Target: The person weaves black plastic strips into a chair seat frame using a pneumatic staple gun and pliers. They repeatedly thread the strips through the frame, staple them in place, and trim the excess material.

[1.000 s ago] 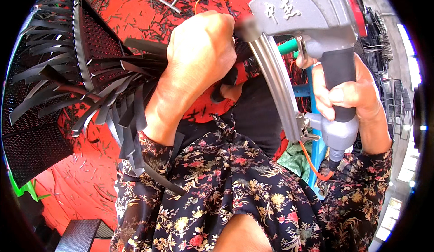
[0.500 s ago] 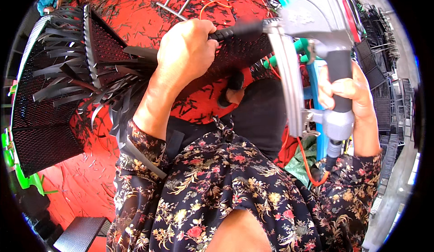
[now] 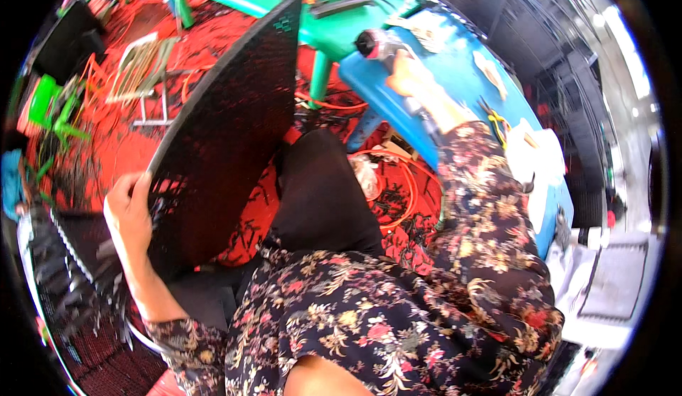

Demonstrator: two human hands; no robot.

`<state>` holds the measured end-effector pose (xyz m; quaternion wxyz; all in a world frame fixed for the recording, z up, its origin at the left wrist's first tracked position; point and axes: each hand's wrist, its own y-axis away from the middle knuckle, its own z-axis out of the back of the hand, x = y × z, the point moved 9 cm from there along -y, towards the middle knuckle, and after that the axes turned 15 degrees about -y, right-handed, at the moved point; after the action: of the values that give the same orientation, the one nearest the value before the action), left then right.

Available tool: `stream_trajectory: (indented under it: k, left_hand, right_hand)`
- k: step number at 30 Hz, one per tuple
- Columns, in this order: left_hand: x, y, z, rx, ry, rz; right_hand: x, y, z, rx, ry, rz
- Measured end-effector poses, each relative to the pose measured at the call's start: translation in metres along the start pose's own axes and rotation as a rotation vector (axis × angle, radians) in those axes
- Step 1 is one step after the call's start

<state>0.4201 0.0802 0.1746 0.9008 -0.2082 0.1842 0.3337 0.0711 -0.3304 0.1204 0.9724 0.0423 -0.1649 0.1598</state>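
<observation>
Red floor (image 3: 106,133) partly behind black panel (image 3: 220,140), orange hose (image 3: 414,191) beside.

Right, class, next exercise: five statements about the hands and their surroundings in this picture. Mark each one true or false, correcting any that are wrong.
1. The left hand grips the edge of a large black woven panel. True.
2. The right hand is over a green table. False: the right hand is over a flat blue table.
3. The floor covering is white. False: the floor covering is red, strewn with dark scraps.
4. A yellow-handled metal hand tool lies on the blue table. True.
5. The right hand is empty. False: it holds a grey-and-black power tool.
</observation>
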Motion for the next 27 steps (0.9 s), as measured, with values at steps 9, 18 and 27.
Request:
stream_trajectory:
  k: [9, 18, 27]
  left_hand:
    - [0.025, -0.003, -0.006, 0.06, 0.112, 0.09]
    - [0.036, -0.001, 0.004, -0.051, 0.185, 0.076]
    - [0.02, 0.013, 0.017, -0.168, 0.472, 0.086]
  right_hand:
    - [-0.064, -0.006, 0.05, -0.257, -0.323, 0.137]
    - [-0.221, 0.065, 0.064, 0.049, 0.026, -0.315]
    - [-0.211, 0.045, 0.107, -0.264, -0.006, -0.158]
